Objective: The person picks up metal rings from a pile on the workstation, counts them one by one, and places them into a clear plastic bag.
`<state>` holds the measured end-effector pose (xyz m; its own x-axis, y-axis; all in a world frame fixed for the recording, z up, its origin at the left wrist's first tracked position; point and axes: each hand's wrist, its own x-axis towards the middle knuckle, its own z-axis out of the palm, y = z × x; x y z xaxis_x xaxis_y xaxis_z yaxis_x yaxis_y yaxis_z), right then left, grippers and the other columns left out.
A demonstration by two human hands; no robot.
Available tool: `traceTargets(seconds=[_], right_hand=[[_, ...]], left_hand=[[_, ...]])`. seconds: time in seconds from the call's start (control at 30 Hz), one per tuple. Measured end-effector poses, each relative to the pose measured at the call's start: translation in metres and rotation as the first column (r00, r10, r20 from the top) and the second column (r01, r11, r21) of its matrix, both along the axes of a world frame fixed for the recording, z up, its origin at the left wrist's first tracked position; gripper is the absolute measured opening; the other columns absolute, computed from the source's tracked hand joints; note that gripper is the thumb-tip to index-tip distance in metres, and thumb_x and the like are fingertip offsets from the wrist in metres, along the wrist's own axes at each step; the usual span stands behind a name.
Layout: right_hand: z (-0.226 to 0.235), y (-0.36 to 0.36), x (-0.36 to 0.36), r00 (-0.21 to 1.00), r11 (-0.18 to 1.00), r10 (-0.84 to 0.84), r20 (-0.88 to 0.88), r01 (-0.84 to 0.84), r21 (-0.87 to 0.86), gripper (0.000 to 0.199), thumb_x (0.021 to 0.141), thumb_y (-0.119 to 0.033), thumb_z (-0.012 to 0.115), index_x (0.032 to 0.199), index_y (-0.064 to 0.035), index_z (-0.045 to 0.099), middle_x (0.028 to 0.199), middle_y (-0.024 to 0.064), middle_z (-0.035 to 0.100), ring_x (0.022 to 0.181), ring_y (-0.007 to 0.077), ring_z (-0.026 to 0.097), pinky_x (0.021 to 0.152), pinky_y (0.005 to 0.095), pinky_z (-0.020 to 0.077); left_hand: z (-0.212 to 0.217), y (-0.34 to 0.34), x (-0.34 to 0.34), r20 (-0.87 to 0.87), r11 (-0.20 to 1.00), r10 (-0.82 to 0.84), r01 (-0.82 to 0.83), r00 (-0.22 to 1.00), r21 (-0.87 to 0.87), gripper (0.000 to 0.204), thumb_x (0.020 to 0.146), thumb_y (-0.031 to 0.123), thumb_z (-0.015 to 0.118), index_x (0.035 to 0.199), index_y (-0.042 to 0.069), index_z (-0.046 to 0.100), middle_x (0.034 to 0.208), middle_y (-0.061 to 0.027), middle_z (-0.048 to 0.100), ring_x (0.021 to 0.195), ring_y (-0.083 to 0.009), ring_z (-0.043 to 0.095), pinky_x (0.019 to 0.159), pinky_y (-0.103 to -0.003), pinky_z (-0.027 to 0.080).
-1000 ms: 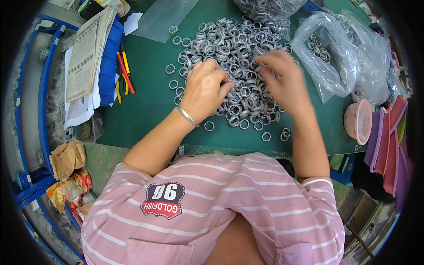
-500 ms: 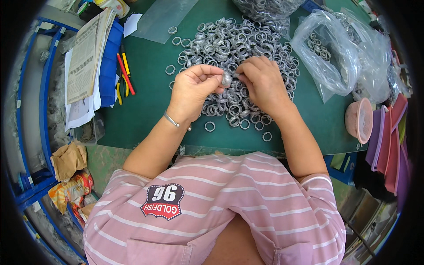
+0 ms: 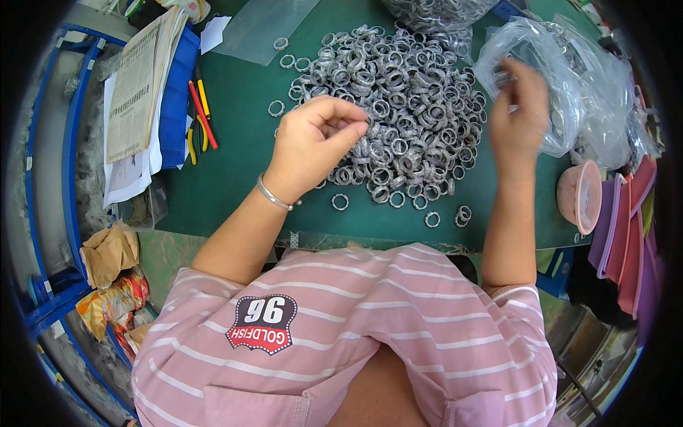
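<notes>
A large heap of grey metal rings (image 3: 405, 107) with notched outer edges covers the middle of the green table (image 3: 235, 142). Over the heap's left side is my left hand (image 3: 309, 139), thumb and forefinger pinched together; whatever may sit between the tips is hidden or too small to name. My right hand (image 3: 523, 107) is raised off the heap's right side, in front of an open clear plastic bag (image 3: 562, 121). Motion smears its bent fingers, so I cannot tell what they hold. Single rings lie loose near the table's front edge, one ring (image 3: 432, 219) among them.
Red- and yellow-handled pliers (image 3: 202, 117) lie at the left beside a blue bin (image 3: 176, 121) and papers (image 3: 131, 92). A pink plastic basket (image 3: 580, 197) stands at the right edge. Another bag of rings (image 3: 437, 14) sits at the far side.
My right hand has left the heap and moved right to the plastic bag. The small stack of rings that showed in my left fingers no longer shows there; that hand has barely moved.
</notes>
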<state>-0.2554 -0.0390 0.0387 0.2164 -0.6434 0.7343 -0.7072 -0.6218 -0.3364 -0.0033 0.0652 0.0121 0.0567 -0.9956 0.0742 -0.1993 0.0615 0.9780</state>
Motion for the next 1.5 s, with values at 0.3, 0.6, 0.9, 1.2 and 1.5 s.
traceTargets(seconds=[0.3,0.6,0.9,1.2,1.5], right_hand=[[-0.027,0.041,0.052,0.902,0.843,0.402,-0.158,-0.297,0.449,0.011,0.073,-0.008,0.068,0.083,-0.0067,0.07,0.083,0.008,0.059,0.087,0.0277,0.057,0.075,0.041,0.0432],[-0.027,0.045,0.055,0.799,0.416,0.195,0.569,-0.592,0.69,0.02,0.083,0.004,0.058,0.1,-0.0014,0.065,0.092,0.0061,0.062,0.086,0.0186,0.063,0.07,0.0321,0.0516],[-0.008,0.016,0.027,0.968,0.949,0.229,0.105,-0.246,0.198,0.036,0.075,0.011,0.055,0.107,-0.0038,0.065,0.104,0.0162,0.061,0.085,0.0326,0.061,0.079,0.0368,0.051],[-0.005,0.036,0.014,0.948,0.742,0.319,-0.006,-0.246,0.623,0.023,0.078,-0.012,0.07,0.098,-0.0022,0.067,0.089,0.0161,0.065,0.08,0.0328,0.064,0.07,0.0378,0.0507],[-0.01,0.058,0.032,0.923,0.594,0.322,0.209,-0.369,0.715,0.01,0.082,-0.003,0.065,0.092,-0.0021,0.065,0.084,0.0094,0.063,0.069,0.0206,0.064,0.063,0.0305,0.0515]], left_hand=[[-0.016,-0.008,-0.026,0.733,0.933,0.161,0.14,0.661,-0.331,0.015,0.072,0.011,0.075,0.074,0.003,0.063,0.075,-0.0095,0.054,0.072,-0.0306,0.054,0.065,-0.041,0.045],[-0.007,0.001,-0.008,-0.013,0.995,-0.058,0.057,0.998,-0.082,0.007,0.081,0.002,0.071,0.084,-0.002,0.066,0.099,-0.0084,0.063,0.093,-0.0166,0.059,0.082,-0.029,0.049],[0.003,-0.006,-0.02,-0.287,0.999,0.043,-0.048,0.957,-0.011,0.014,0.08,0.01,0.076,0.085,0.001,0.066,0.082,-0.0046,0.068,0.071,-0.0087,0.062,0.065,-0.022,0.05],[-0.016,-0.007,-0.018,0.726,0.922,0.113,0.201,0.678,-0.331,0.013,0.073,0.008,0.074,0.083,0.006,0.067,0.086,-0.005,0.064,0.072,-0.0239,0.061,0.067,-0.033,0.045],[-0.002,-0.004,-0.019,-0.184,0.994,0.059,-0.04,0.981,0.103,0.009,0.079,-0.003,0.064,0.087,0.0,0.065,0.078,-0.0066,0.066,0.069,-0.014,0.067,0.06,-0.026,0.052]])
